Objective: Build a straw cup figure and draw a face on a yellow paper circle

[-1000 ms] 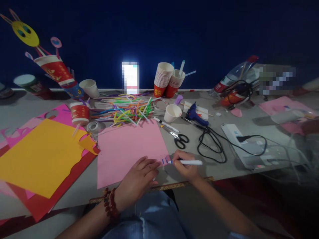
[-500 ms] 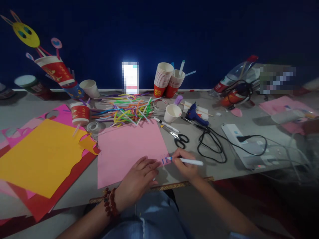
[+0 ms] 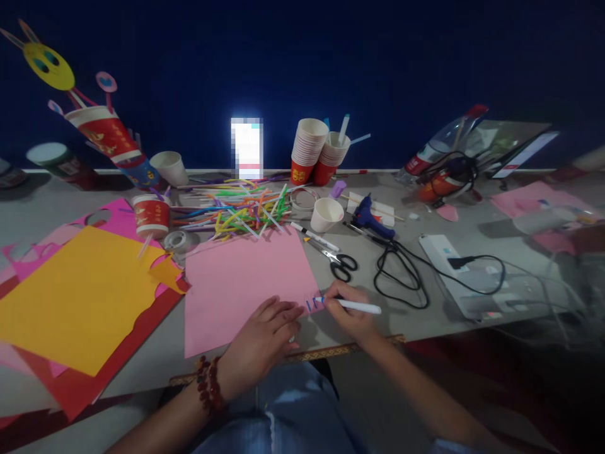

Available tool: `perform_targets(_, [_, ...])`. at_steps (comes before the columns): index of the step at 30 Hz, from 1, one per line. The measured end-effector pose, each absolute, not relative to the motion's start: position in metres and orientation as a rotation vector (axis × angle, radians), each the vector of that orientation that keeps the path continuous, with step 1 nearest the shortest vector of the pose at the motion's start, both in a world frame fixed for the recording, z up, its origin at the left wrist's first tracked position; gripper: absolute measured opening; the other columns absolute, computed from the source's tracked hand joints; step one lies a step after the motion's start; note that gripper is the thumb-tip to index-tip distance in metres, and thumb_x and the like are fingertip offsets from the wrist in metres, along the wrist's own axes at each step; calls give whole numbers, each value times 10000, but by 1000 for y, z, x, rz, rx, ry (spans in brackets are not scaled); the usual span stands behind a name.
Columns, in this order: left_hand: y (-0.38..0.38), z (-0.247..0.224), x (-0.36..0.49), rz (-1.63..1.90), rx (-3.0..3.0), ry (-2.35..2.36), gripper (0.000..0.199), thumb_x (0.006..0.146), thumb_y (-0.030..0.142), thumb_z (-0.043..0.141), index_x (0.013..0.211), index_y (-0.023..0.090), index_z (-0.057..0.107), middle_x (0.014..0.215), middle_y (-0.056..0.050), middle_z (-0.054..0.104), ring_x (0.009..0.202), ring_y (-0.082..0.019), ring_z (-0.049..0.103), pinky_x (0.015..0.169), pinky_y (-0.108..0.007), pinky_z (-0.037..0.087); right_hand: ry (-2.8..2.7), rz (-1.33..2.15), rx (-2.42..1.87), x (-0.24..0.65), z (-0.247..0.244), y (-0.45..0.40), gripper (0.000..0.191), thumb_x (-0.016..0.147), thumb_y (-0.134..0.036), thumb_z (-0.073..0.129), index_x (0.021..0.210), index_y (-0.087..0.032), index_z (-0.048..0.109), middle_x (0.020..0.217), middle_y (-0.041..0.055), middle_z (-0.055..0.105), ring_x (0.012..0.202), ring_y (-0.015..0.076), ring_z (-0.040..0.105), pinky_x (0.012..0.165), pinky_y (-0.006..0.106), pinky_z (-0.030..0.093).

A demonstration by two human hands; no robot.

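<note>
A pink sheet of paper [image 3: 236, 277] lies on the table in front of me. My left hand [image 3: 271, 331] rests flat across its lower right part, fingers stretched out. A white marker [image 3: 357, 306] with a blue tip is held in my right hand [image 3: 350, 315], its tip touching the sheet's right corner. Small blue strokes and faint pencil-like outlines show there. Just beyond my right hand lie black-handled scissors [image 3: 343, 265] and another white marker [image 3: 314, 236].
Colourful bendy straws [image 3: 246, 211] are heaped behind the sheet. Yellow paper [image 3: 80, 296] covers red and pink sheets at left. Stacked paper cups [image 3: 308, 151] stand at the back. To the right are a blue glue gun [image 3: 372, 219], its black cord, and a power strip [image 3: 449, 271].
The marker in my right hand has shifted very slightly left and its tip a little up. My left hand has stayed in place on the pink sheet.
</note>
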State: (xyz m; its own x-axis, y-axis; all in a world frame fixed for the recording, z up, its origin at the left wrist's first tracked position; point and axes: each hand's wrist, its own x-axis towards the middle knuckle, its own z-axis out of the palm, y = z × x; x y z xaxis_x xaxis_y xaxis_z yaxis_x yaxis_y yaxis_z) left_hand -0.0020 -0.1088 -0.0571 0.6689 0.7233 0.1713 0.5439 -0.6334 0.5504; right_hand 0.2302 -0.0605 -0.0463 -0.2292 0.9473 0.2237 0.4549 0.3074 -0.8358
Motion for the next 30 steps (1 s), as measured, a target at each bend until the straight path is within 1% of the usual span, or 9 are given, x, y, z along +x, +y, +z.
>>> perform_targets(9, [-109, -59, -2, 519, 2437, 998, 239, 988, 274, 544, 1208, 206, 608, 1409, -64, 604, 1315, -211, 510, 1184, -480, 338, -1840, 803, -1228, 231, -47, -60, 194, 767, -157, 492, 583, -218, 506, 522, -38, 506, 487, 122, 460, 479, 241, 333])
perform_targets(16, [-109, -58, -2, 522, 2422, 989, 232, 992, 278, 540, 1205, 208, 602, 1427, -50, 590, 1331, -213, 494, 1186, -482, 330, -1863, 794, -1224, 232, -46, -61, 197, 764, -148, 495, 581, -222, 500, 526, -36, 511, 498, 126, 469, 491, 247, 344])
perform_targets(30, [-109, -58, -2, 525, 2422, 992, 237, 998, 291, 529, 1205, 205, 606, 1421, -54, 598, 1320, -217, 506, 1184, -477, 331, -1862, 814, -1168, 232, -42, -61, 220, 761, -132, 493, 564, -225, 466, 496, -40, 470, 464, 126, 437, 470, 263, 318])
